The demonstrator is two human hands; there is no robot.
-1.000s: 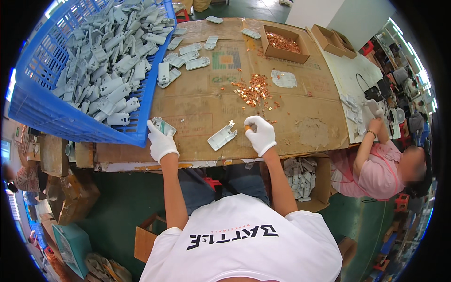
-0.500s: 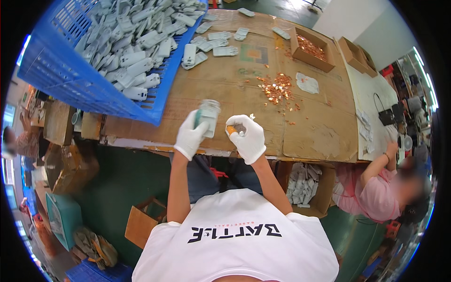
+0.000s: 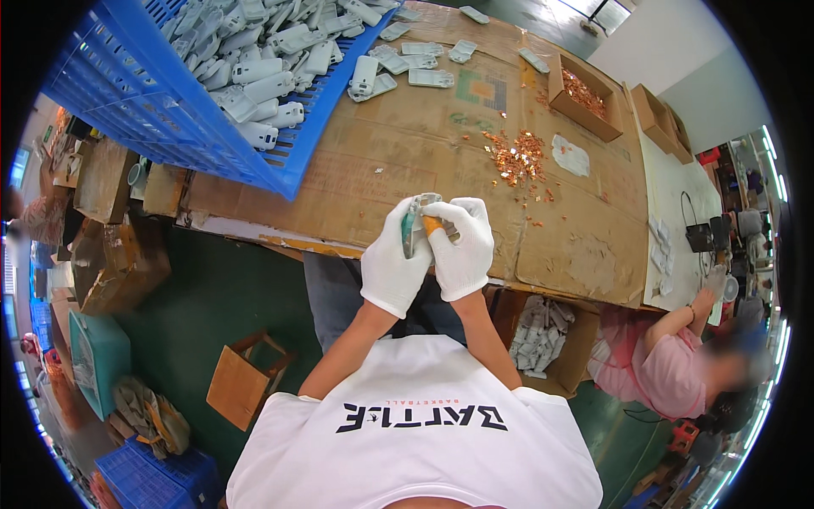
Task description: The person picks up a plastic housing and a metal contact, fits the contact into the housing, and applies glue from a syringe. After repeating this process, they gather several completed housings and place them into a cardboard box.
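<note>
My gloved left hand point(image 3: 393, 267) grips a pale grey plastic shell point(image 3: 426, 199), held above the table's near edge. A teal covering shows by its fingers. My gloved right hand point(image 3: 466, 250) is closed against the shell, with orange on one fingertip; whether a small piece sits between its fingers is hidden. Beyond the hands, to the right, copper-coloured metal pieces point(image 3: 515, 159) lie in a loose heap on the cardboard-covered table point(image 3: 381, 153). Several similar shells point(image 3: 420, 61) lie at the table's far side.
A blue plastic basket point(image 3: 292, 170) full of shells stands at the left. An open carton point(image 3: 609, 127) of copper pieces sits far right, near a white scrap point(image 3: 571, 156). Below the table is a box point(image 3: 578, 365) of white parts. A person in pink point(image 3: 666, 365) works at right.
My hands have come together; the right hand has moved onto the shell in the left, and the left has shifted right and nearer to me. The view has shifted slightly.
</note>
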